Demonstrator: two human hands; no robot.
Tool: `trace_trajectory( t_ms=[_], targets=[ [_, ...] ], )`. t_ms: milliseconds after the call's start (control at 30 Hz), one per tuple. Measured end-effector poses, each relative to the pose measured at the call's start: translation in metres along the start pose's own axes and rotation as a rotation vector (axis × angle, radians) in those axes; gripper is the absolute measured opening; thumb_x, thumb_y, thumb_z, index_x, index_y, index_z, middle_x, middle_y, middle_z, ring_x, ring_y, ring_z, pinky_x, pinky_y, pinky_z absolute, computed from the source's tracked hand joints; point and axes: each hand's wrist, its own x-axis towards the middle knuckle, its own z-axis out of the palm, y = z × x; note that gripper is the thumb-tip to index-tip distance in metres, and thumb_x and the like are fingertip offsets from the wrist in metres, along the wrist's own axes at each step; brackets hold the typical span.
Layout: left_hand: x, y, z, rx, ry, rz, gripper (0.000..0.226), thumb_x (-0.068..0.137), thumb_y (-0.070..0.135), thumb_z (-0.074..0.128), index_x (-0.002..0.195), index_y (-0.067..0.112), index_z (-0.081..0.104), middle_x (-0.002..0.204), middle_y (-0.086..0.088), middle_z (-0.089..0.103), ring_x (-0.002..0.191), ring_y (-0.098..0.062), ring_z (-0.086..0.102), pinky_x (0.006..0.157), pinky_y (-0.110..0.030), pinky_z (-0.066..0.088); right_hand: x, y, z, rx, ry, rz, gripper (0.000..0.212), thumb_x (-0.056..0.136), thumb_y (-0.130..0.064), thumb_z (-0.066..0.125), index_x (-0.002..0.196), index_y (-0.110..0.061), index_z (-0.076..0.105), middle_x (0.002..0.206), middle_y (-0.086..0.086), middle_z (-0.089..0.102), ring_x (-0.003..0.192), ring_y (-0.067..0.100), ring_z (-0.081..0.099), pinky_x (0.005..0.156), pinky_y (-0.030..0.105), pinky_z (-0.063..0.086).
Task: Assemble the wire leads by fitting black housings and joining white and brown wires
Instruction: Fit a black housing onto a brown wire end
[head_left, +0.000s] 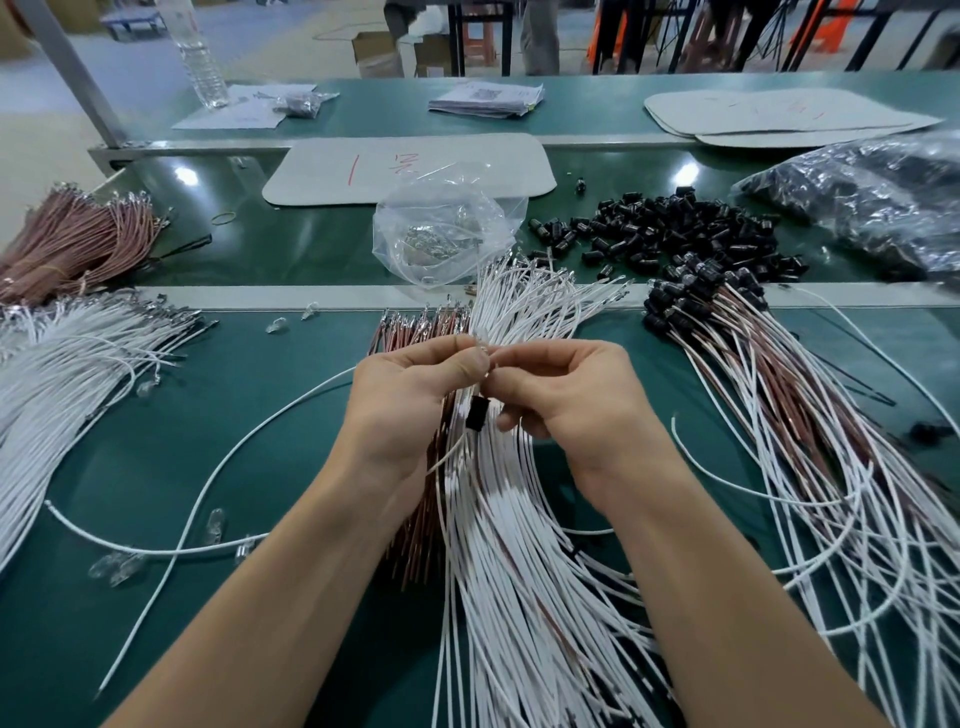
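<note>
Both hands meet mid-frame over the green worktop (249, 426). Left hand (410, 395): thumb and forefinger pressed together, pinching the tip of a thin white wire (445, 458). Right hand (566, 400): thumb and forefinger pinch the same spot from the other side, the other fingers (511, 422) curled under. What's inside the pinch is too small for me to tell, maybe a terminal or a clear bulb.

The small black plastic housing (476, 413) hangs just below the pinch, between the two palms, apparently threaded on the wire. Its long axis runs along the wire, pointing up at the fingertips. The right hand's curled fingers are just beside it and the left palm is a bit further off, so I'd judge the right hand slides it up onto the joint, along the wire axis.

Underneath lie the fanned bundle of white wires (519, 582) and the brown wire bundle (415, 545). A heap of loose black housings (670, 228) lies well apart at upper right, and finished leads with housings (769, 395) lie to the right.

Risk: a tilted housing could jam on the terminal.
</note>
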Motion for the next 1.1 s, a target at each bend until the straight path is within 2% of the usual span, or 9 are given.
trace_trajectory(
  t_ms=[100, 267, 467, 567, 633, 767, 900, 1000, 1100],
  targets=[
    [0.001, 0.002, -0.001, 0.010, 0.025, 0.014, 0.007, 0.060, 0.019, 0.080, 0.067, 0.020, 0.081, 0.083, -0.010, 0.078, 0.079, -0.022, 0.069, 0.095, -0.048, 0.053, 0.000, -0.002, -0.003, 0.048, 0.017, -0.069, 0.024, 0.080, 0.010, 0.078, 0.072, -0.012, 0.079, 0.074, 0.013, 0.077, 0.043, 0.014, 0.059, 0.041, 0.018, 0.038],
    [0.000, 0.001, -0.003, 0.017, 0.034, 0.007, 0.010, 0.060, 0.017, 0.081, 0.069, 0.018, 0.082, 0.076, -0.010, 0.076, 0.076, -0.023, 0.069, 0.093, -0.047, 0.055, -0.003, -0.002, -0.002, 0.037, -0.023, -0.109, 0.025, 0.082, 0.012, 0.076, 0.074, -0.012, 0.080, 0.066, 0.012, 0.073, 0.048, 0.016, 0.065, 0.044, 0.020, 0.044],
    [-0.003, 0.003, -0.002, 0.019, 0.027, 0.024, 0.008, 0.060, 0.016, 0.080, 0.067, 0.019, 0.082, 0.072, -0.004, 0.075, 0.071, -0.014, 0.070, 0.086, -0.034, 0.054, -0.003, -0.002, -0.002, 0.036, -0.016, -0.104, 0.023, 0.082, 0.009, 0.077, 0.074, -0.013, 0.080, 0.068, 0.012, 0.075, 0.050, 0.015, 0.066, 0.048, 0.020, 0.049],
    [-0.003, 0.003, -0.002, 0.054, 0.018, 0.032, 0.012, 0.069, 0.006, 0.080, 0.067, 0.018, 0.081, 0.070, -0.003, 0.075, 0.069, -0.012, 0.069, 0.080, -0.028, 0.053, -0.002, -0.001, -0.003, -0.042, 0.011, -0.123, 0.020, 0.080, 0.003, 0.082, 0.071, -0.014, 0.081, 0.066, 0.011, 0.074, 0.051, 0.016, 0.066, 0.048, 0.021, 0.048],
    [-0.002, 0.003, -0.003, 0.082, 0.011, 0.036, 0.014, 0.070, 0.005, 0.081, 0.067, 0.018, 0.081, 0.070, -0.002, 0.075, 0.069, -0.011, 0.069, 0.080, -0.028, 0.053, 0.000, 0.001, -0.004, -0.112, 0.030, -0.153, 0.020, 0.079, 0.000, 0.084, 0.071, -0.017, 0.081, 0.065, 0.010, 0.075, 0.053, 0.018, 0.068, 0.049, 0.022, 0.048],
    [-0.001, 0.006, -0.007, 0.100, -0.001, 0.026, 0.013, 0.054, 0.017, 0.083, 0.067, 0.017, 0.081, 0.072, -0.005, 0.075, 0.072, -0.014, 0.070, 0.085, -0.032, 0.053, 0.001, 0.003, -0.006, -0.222, 0.047, -0.234, 0.021, 0.079, -0.001, 0.084, 0.073, -0.021, 0.082, 0.064, 0.007, 0.075, 0.055, 0.020, 0.072, 0.052, 0.023, 0.051],
    [0.002, 0.007, -0.010, 0.143, 0.005, 0.001, 0.009, 0.064, 0.006, 0.083, 0.066, 0.015, 0.080, 0.070, -0.006, 0.074, 0.069, -0.014, 0.069, 0.080, -0.032, 0.054, 0.002, 0.005, -0.006, -0.221, 0.048, -0.260, 0.018, 0.078, -0.001, 0.084, 0.075, -0.018, 0.082, 0.063, 0.007, 0.074, 0.055, 0.024, 0.073, 0.054, 0.027, 0.054],
    [0.002, 0.007, -0.012, 0.174, -0.005, -0.002, 0.020, 0.075, -0.002, 0.080, 0.065, 0.016, 0.081, 0.069, -0.005, 0.074, 0.067, -0.014, 0.069, 0.079, -0.032, 0.054, 0.001, 0.007, -0.004, -0.205, 0.055, -0.267, 0.018, 0.078, -0.002, 0.084, 0.086, -0.018, 0.082, 0.066, 0.006, 0.076, 0.055, 0.025, 0.073, 0.055, 0.029, 0.056],
    [0.001, 0.008, -0.013, 0.208, -0.045, -0.024, 0.022, 0.077, -0.002, 0.079, 0.066, 0.017, 0.081, 0.069, -0.007, 0.074, 0.068, -0.017, 0.069, 0.085, -0.037, 0.054, 0.001, 0.007, -0.007, -0.229, 0.027, -0.252, 0.042, 0.077, -0.002, 0.083, 0.114, -0.022, 0.075, 0.070, 0.005, 0.077, 0.055, 0.023, 0.072, 0.057, 0.029, 0.057]
  ],
)
